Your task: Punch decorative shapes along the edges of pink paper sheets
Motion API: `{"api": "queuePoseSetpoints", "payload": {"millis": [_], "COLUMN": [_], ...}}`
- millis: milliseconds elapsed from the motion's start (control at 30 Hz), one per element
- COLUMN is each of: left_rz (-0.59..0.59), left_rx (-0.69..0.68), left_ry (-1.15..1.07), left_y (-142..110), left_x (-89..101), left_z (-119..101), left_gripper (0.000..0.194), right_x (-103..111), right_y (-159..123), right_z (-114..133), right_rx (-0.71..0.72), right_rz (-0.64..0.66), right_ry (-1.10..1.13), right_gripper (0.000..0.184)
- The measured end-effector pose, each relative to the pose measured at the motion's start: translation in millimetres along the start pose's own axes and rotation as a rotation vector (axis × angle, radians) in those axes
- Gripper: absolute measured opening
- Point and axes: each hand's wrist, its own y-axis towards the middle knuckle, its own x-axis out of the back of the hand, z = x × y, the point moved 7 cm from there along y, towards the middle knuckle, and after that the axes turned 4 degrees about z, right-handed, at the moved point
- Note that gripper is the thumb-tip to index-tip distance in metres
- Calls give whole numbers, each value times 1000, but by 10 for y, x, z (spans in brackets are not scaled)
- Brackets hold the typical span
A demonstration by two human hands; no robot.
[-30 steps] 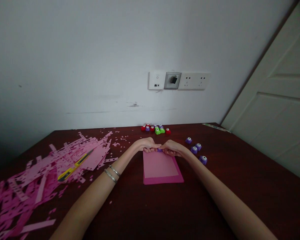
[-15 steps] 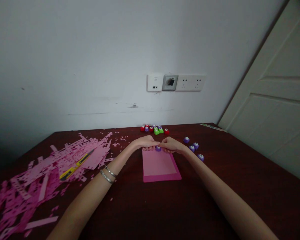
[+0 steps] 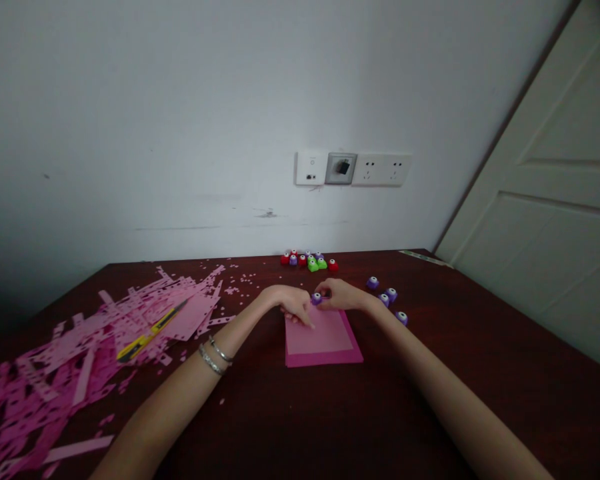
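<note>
A sheet of light pink paper (image 3: 320,337) lies over darker pink paper (image 3: 325,359) on the table. At its far edge sits a small purple craft punch (image 3: 317,299) with a white and black round top. My right hand (image 3: 337,295) grips this punch, fingers closed around its right side. My left hand (image 3: 293,302) rests on the far left part of the sheet, thumb stretched toward me and apart from the other fingers, which are partly hidden. The slot of the punch cannot be made out.
Several purple punches (image 3: 384,299) stand to the right. Red, green and purple punches (image 3: 310,261) cluster near the wall. Punched pink strips (image 3: 80,353) heap at left, with a yellow utility knife (image 3: 153,330) on top. A ruler-like strip (image 3: 425,257) lies at the back right.
My left hand has come off the punch and moved toward me onto the paper, its thumb now stretched out. My right hand stays at the punch, whose top shows more.
</note>
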Motion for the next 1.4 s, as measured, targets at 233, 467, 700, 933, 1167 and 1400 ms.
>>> {"api": "queuePoseSetpoints", "payload": {"millis": [233, 467, 700, 933, 1167, 1400], "left_rz": [-19, -42, -26, 55, 75, 104], "left_rx": [-2, 51, 24, 28, 55, 79], "left_ry": [82, 125, 100, 58, 66, 49], "left_y": [35, 26, 27, 43, 49, 16], "left_x": [-37, -33, -53, -133, -163, -176], "left_z": [-63, -70, -88, -94, -72, -86], "left_gripper": [32, 34, 34, 38, 37, 36], "right_x": [-6, 7, 71, 307, 630, 634], "right_y": [11, -2, -22, -125, -343, -571], "right_z": [-39, -32, -88, -190, -559, -864], "right_rx": [22, 55, 1, -66, -279, -585], "right_rz": [-36, -50, -45, -82, -122, -43], "right_ry": [14, 40, 50, 28, -117, -197], "right_gripper": [29, 28, 29, 28, 31, 32]}}
